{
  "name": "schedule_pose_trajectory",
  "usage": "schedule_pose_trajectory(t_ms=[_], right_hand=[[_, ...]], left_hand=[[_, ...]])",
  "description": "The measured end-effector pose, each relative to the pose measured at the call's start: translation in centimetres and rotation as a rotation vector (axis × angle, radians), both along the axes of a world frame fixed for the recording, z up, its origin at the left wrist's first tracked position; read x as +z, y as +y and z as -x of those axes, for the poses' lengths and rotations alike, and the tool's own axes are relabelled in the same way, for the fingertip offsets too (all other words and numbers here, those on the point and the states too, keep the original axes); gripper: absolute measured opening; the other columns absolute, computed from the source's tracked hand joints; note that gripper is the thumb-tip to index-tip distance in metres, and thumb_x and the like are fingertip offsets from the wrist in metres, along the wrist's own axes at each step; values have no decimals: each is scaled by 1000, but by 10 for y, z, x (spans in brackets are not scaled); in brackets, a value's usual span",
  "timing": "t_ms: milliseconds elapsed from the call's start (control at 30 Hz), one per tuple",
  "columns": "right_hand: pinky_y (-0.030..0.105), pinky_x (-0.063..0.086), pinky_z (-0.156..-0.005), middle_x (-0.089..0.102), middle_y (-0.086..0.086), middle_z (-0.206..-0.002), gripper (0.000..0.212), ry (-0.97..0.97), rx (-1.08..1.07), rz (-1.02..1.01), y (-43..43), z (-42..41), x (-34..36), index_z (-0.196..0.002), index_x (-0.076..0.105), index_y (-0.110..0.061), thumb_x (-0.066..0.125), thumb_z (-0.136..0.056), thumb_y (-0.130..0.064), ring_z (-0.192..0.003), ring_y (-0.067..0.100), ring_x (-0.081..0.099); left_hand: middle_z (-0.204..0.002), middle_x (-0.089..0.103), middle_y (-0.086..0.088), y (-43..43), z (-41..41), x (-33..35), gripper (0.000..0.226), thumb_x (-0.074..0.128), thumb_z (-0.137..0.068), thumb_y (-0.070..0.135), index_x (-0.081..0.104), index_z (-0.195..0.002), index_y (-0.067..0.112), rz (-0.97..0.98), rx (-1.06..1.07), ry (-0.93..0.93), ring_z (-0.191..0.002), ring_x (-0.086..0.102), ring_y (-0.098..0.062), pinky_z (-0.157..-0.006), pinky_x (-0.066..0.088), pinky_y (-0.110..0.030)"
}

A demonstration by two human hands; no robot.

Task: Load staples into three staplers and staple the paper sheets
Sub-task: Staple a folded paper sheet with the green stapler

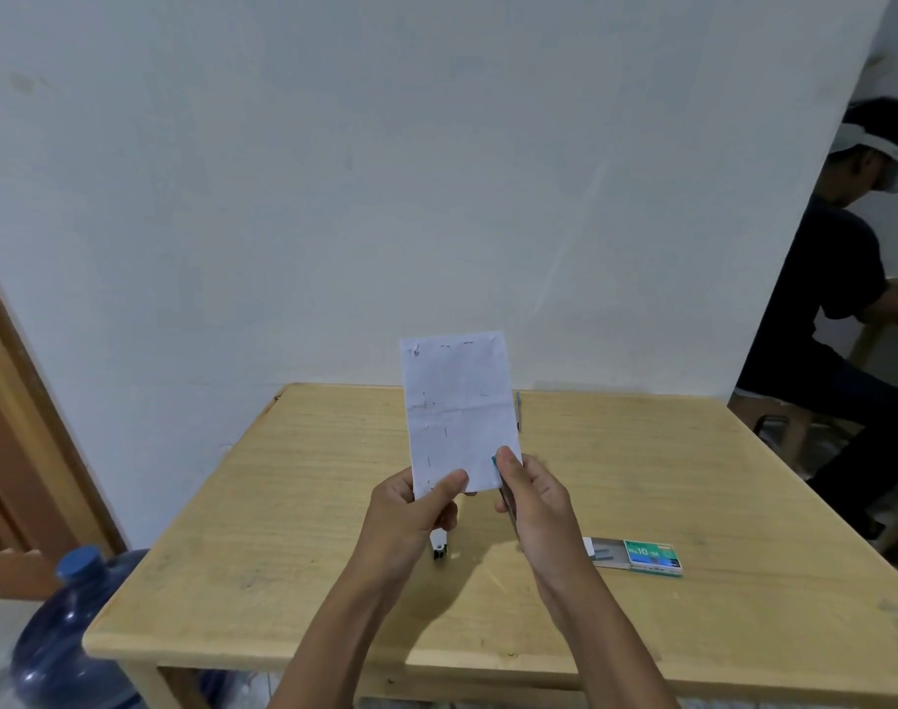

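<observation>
I hold a folded white paper sheet [457,406] upright above the wooden table [293,504]; several staples show in it. My left hand [416,509] pinches its lower left corner. My right hand [528,498] grips a teal stapler [503,483] clamped at the paper's lower right edge. A second stapler [440,547], white and dark, lies on the table under my left hand, mostly hidden. An open green staple box [641,554] with staple strips lies to the right. A thin teal item [518,409] shows behind the paper's right edge; I cannot tell what it is.
A white wall stands right behind the table. A blue water jug [68,637] sits on the floor at the left, beside a wooden door frame [6,411]. A person in dark clothes [825,309] sits at the far right.
</observation>
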State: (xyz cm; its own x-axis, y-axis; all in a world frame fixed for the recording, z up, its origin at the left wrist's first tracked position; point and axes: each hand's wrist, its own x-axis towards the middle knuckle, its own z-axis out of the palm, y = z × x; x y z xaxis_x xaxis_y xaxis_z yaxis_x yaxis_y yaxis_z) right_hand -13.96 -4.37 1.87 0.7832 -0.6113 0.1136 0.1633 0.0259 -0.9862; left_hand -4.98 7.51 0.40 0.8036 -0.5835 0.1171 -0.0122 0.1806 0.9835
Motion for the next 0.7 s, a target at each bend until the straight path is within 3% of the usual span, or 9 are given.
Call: schedule_pose_trajectory(t_ms=[100, 200, 400, 500, 567, 700], right_hand=[[10, 47, -65, 67, -20, -73, 21, 5, -27, 14, -1, -2, -4, -85, 73, -35, 58, -94, -46, -66, -5, 56], [7, 46, -60, 69, -16, -75, 19, 8, -55, 37, -1, -2, -6, -84, 72, -39, 59, -92, -49, -65, -7, 58], [18, 36, -43, 55, -13, -53, 51, 185, -24, -136, -6, -6, -7, -85, 69, -23, 49, -87, -70, -42, 5, 42], [23, 36, -52, 46, -10, -52, 56, 166, -37, -131, -15, -7, -7, -96, 69, -21, 61, -78, -73, -46, 8, 37], [27, 36, -59, 40, -6, -55, 45, 169, -10, -66, -19, -10, -4, -94, 65, -18, 70, -80, -60, -50, 10, 36], [15, 36, -42, 47, -6, -62, 21, 241, 6, 137, -17, -21, 1, -80, 57, -18, 70, -88, -32, -47, 7, 41]], left_hand=[[-67, 61, -3, -1, 0, -1, 16, 74, -86, 34, 77, -89, 19, -28, -1, -10, -62, 54, -15, -67, 48, -29], [-68, 61, -4, -1, 0, -3, 17, 74, -86, 35, 76, -89, 18, -33, 2, -12, -63, 53, -15, -69, 46, -34], [-66, 60, -5, 2, -7, -7, 14, 73, -87, 27, 77, -92, 14, -25, 89, 52, -61, 49, -18, -67, 46, -33], [-75, 65, -4, 8, -12, -6, 16, 74, -87, 25, 77, -95, 12, -23, 58, 99, -59, 49, -17, -66, 50, -28], [-77, 67, 0, 13, -15, -4, 15, 74, -87, 24, 78, -95, 12, -40, -8, 111, -58, 49, -14, -63, 49, -24], [-68, 62, -2, 24, -35, -4, 14, 75, -85, 19, 76, -89, 5, -85, -28, 184, -52, 46, -16, -58, 48, -27]])
